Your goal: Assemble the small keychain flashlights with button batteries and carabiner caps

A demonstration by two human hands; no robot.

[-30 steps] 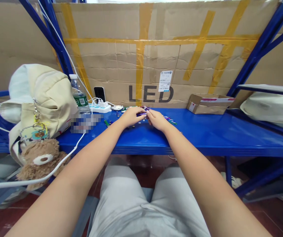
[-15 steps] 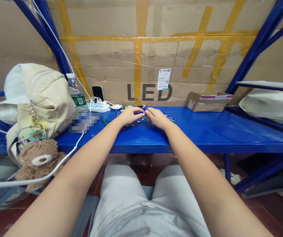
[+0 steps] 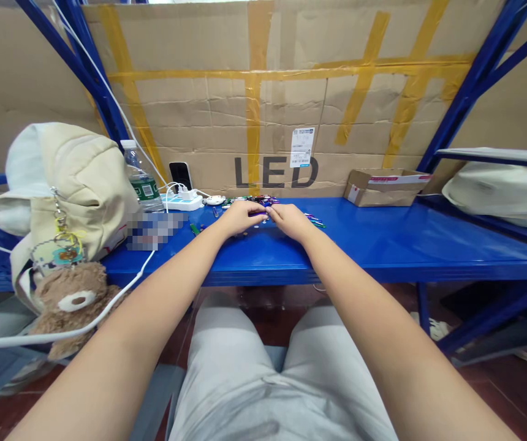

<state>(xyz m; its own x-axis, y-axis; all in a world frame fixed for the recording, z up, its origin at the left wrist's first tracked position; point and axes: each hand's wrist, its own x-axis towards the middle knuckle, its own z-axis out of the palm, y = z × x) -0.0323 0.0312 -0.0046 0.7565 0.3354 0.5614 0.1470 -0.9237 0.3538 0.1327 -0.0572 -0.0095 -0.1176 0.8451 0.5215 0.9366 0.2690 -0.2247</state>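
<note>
Above the blue table [image 3: 383,239], my left hand [image 3: 240,219] is closed on a slim purple pen [image 3: 258,214], mostly covered by the fingers. My right hand [image 3: 290,220] meets it from the right with its fingertips pinched at the pen's end; what they grip is too small to make out. Behind the hands lies a pile of colourful pens [image 3: 263,199]. More pens [image 3: 314,220] lie to the right of my right hand. A few tiny pale pieces [image 3: 257,226] are scattered beneath the fingers, and a green piece [image 3: 194,229] lies left of my left hand.
On the left are a cream bag [image 3: 84,177] with a plush bear [image 3: 73,300], a water bottle [image 3: 143,180], and a power strip [image 3: 183,201] with a white cable. An open cardboard box [image 3: 385,188] stands at the back right. A cardboard wall [image 3: 199,122] closes off the back.
My hands have come slightly closer together, and more of the purple pen shows between them. The right fingers have shifted at its end. The view has moved a little.
</note>
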